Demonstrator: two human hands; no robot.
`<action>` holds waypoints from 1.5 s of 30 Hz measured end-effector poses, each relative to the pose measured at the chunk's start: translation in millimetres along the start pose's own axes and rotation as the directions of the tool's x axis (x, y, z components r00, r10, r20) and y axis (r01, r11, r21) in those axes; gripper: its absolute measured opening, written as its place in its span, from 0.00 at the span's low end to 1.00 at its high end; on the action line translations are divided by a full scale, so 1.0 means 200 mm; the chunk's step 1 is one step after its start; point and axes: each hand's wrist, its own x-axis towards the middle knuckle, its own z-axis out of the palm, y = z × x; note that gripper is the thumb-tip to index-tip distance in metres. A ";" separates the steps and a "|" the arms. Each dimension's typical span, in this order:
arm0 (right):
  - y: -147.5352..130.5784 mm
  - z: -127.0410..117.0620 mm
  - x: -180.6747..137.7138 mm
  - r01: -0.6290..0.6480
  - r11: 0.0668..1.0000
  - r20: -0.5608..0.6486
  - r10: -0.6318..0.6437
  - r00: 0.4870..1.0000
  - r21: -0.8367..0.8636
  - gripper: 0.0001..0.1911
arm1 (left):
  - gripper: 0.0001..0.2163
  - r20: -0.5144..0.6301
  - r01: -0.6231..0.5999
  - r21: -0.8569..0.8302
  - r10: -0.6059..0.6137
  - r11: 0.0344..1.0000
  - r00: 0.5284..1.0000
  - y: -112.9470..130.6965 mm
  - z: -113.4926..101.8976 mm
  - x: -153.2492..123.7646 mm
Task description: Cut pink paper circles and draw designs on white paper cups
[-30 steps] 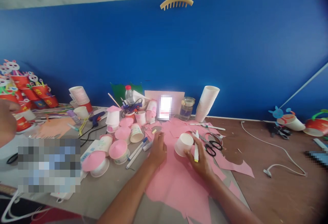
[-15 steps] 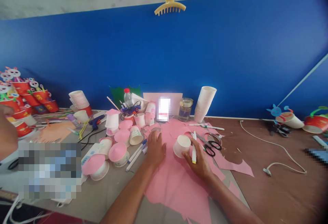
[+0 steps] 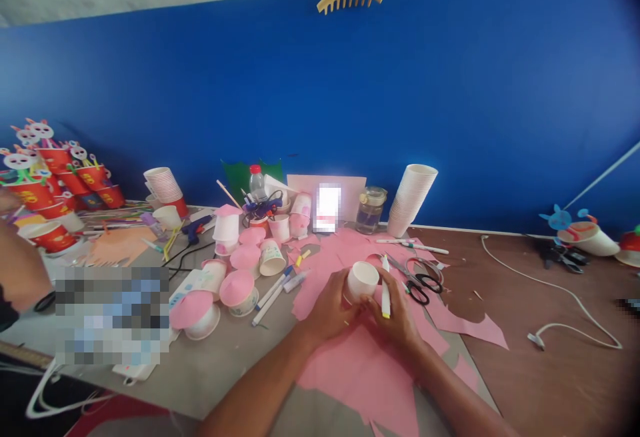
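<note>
A small white paper cup (image 3: 363,280) stands between my hands over the pink paper (image 3: 360,384), bottom end up. My left hand (image 3: 331,307) is closed around its left side. A white marker with a yellow end (image 3: 385,290) is gripped in my right hand (image 3: 397,317), pointing upward, while fingers of that hand touch the cup's lower right side. Part of the cup's rim is hidden behind my fingers. Black-handled scissors (image 3: 420,287) lie just right of my right hand. Several markers (image 3: 273,294) lie to the left of my left hand.
Cups with pink paper cone tops (image 3: 239,287) crowd the left. Behind are a tall cup stack (image 3: 411,200), a glass jar (image 3: 371,210) and a bright blurred screen (image 3: 328,207). A white cable (image 3: 560,287) crosses the brown table at right. Another person's arm (image 3: 23,267) reaches in at left.
My left hand has moved right, off the paper beside the markers, and taken hold of the cup. A yellow piece and a pale marker that it covered now show. The view has shifted slightly.
</note>
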 end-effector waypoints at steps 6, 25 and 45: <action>0.01 0.01 0.00 0.008 1.000 0.001 -0.008 1.000 -0.017 0.25 | 0.24 -0.004 -0.037 0.087 0.037 0.995 0.999 -0.03 0.00 0.01; 0.04 0.03 -0.01 -0.023 0.998 0.004 0.024 1.000 -0.061 0.27 | 0.13 -0.137 -0.063 0.446 0.138 0.893 0.981 -0.13 -0.04 0.02; 0.02 0.01 0.00 -0.034 0.998 0.044 0.037 0.998 -0.059 0.26 | 0.14 -0.153 0.069 0.733 0.066 0.677 0.986 -0.18 -0.10 0.04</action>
